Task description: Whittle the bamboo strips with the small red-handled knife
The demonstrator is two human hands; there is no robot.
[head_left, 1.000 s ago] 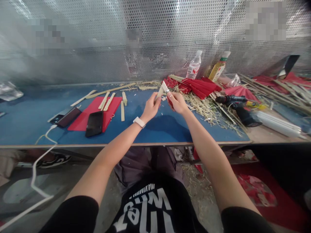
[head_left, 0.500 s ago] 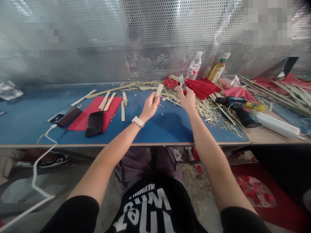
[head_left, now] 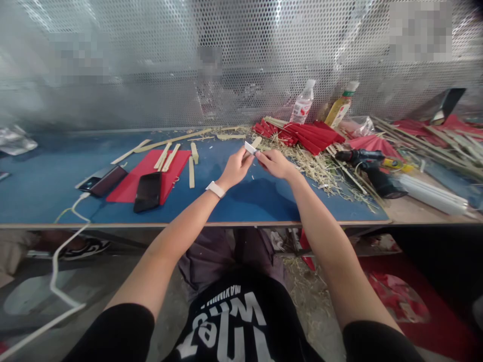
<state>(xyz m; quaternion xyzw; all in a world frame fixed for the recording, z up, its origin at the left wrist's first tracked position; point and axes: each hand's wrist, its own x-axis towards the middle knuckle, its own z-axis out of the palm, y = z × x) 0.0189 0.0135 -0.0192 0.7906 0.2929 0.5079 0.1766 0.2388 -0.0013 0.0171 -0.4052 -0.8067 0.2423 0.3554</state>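
Room: a perforated metal wall (head_left: 151,60) is standing along the back edge of the blue table (head_left: 45,176).
Left end: a crumpled silvery wrapper (head_left: 17,141) is lying near the back edge.
Front edge, left: a dark device (head_left: 107,181) is resting inward of it, and a white cable (head_left: 55,281) is running from there over the edge, past a dark shoe (head_left: 86,247) below.
Red sheet: this sheet (head_left: 124,188) is carrying two pale sticks (head_left: 162,157), with a black phone (head_left: 148,192) overlapping its front edge; more loose sticks (head_left: 191,173) are lying just to its right.
Left hand: this hand (head_left: 234,168), with a white band (head_left: 215,189) at the wrist, is closing its fingers around a short wood strip (head_left: 256,142) above the table's middle, towards the back edge.
Right hand: this hand (head_left: 274,163) is gripping a knife (head_left: 249,148), fingers curled in; the blade is crossing in front of the strip, contact unclear.
Back edge, right: red folded cloth (head_left: 313,137) and shavings (head_left: 319,168) are spreading below a clear bottle (head_left: 302,103) and a yellow one (head_left: 339,108).
Right front corner: a drill (head_left: 381,178) is lying across the blue top's end, beside a white roll (head_left: 433,193).
Floor, right: red scraps (head_left: 400,296) are lying below.
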